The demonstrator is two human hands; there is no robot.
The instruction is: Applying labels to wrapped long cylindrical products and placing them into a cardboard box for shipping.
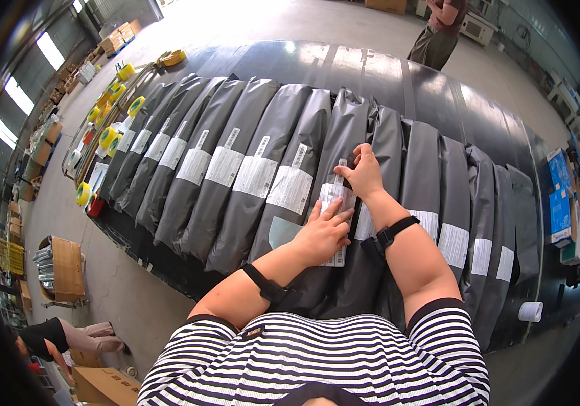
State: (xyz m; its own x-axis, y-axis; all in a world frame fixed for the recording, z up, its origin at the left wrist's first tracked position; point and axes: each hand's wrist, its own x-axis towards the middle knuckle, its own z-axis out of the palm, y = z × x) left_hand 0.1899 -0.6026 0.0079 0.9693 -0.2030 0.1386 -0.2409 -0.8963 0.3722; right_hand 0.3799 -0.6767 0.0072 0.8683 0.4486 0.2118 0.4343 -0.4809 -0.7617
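Grey plastic mailer bags [236, 122], long and stuffed, lie side by side across a dark table, most bearing a white printed label. My left hand [323, 237] is spread flat over a white shipping label [334, 193] on a bag near the middle. Above it, my right hand [363, 172] pinches the narrow upper strip of that same label between thumb and fingers. A pale green sheet of paper [283, 232] pokes out beside my left wrist, resting on the neighbouring bag. Labels [254, 176] sit on the bags to the left, and others partly show beyond my right forearm.
Tape rolls and dispensers [108, 139] crowd a rack at the table's left end. Blue boxes [560, 196] stand on the right, with a white roll [530, 311] near the table's front right. One person [435, 34] stands beyond the table; another [66, 338] bends at lower left.
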